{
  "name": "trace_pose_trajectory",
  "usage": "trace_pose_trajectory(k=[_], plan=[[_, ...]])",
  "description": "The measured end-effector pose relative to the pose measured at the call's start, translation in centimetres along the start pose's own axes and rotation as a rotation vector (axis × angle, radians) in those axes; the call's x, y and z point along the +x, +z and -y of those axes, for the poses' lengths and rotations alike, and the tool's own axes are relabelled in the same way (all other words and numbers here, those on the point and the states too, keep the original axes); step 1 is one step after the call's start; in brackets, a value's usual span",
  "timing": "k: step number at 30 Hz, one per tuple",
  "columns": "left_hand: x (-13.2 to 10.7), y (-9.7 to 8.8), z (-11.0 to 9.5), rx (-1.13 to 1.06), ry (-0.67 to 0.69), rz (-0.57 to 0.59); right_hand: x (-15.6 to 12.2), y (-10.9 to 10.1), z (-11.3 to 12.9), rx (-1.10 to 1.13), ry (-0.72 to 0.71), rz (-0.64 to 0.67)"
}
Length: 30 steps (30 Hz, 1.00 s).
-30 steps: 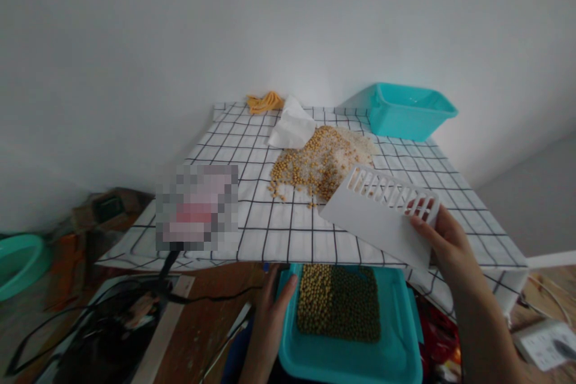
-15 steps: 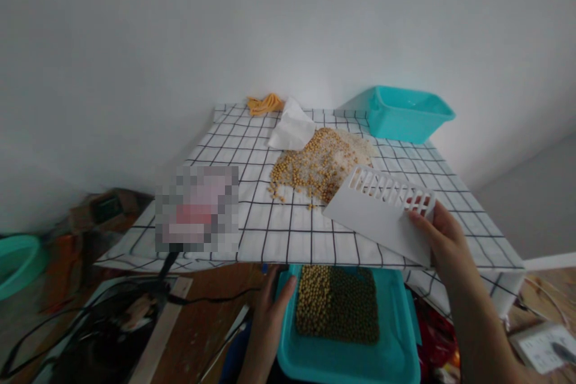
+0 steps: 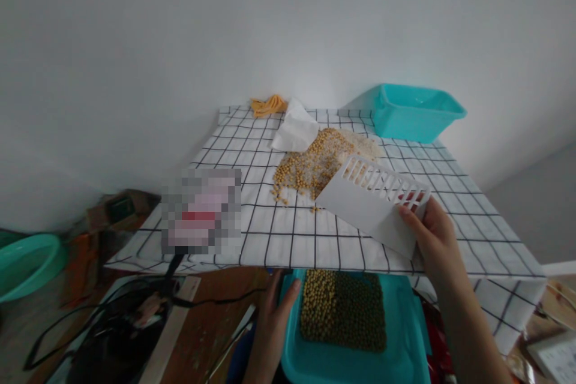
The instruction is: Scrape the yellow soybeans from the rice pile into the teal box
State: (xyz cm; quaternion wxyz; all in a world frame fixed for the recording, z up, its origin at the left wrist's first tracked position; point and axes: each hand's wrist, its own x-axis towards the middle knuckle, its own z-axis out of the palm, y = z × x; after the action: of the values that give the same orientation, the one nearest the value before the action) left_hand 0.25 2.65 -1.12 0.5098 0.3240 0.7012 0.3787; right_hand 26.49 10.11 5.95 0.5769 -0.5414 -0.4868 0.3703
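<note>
My right hand (image 3: 434, 231) grips the right end of a white plastic panel (image 3: 366, 210) with a row of slots along its upper edge. The tilted panel is over the tablecloth, partly in front of a heap of yellow beans (image 3: 310, 165) mixed with pale grains (image 3: 362, 143). Below the table's front edge, my left hand (image 3: 272, 318) holds the left rim of a teal plastic tub (image 3: 405, 336), thumb on top. Inside the tub, yellow beans (image 3: 317, 306) lie at left and dark green beans (image 3: 360, 312) at right. The fingers under that rim are mostly hidden.
On the checked tablecloth (image 3: 279, 240) are a white cloth (image 3: 296, 126), an orange cloth (image 3: 269, 105), a teal bin (image 3: 418, 114) at back right and a blurred-out object (image 3: 202, 213) at left. Cables (image 3: 216, 301) and a green basin (image 3: 31, 264) lie lower left.
The panel in my right hand has shifted slightly left and upward, over the near side of the bean heap. My left hand keeps its hold on the tub. The whole view has shifted a little.
</note>
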Motion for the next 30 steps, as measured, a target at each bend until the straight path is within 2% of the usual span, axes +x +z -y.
trace_pose_trajectory(k=[4, 11, 16, 21, 30], plan=[[0.0, 0.3, -0.2, -0.032, 0.023, -0.023, -0.2, -0.1, 0.2, 0.016, -0.001, 0.009], [-0.6, 0.5, -1.1, 0.054, 0.017, 0.039, -0.2, -0.2, -0.3, -0.053, -0.048, 0.031], [-0.5, 0.5, -0.8, 0.048, 0.017, 0.061, -0.4, 0.0, -0.1, -0.065, -0.115, 0.030], [-0.2, 0.5, -0.4, 0.022, 0.003, 0.037, -0.7, 0.1, 0.2, -0.055, -0.187, -0.039], [0.0, 0.5, 0.2, 0.006, 0.095, 0.041, -0.7, -0.2, -0.2, -0.110, -0.167, -0.019]])
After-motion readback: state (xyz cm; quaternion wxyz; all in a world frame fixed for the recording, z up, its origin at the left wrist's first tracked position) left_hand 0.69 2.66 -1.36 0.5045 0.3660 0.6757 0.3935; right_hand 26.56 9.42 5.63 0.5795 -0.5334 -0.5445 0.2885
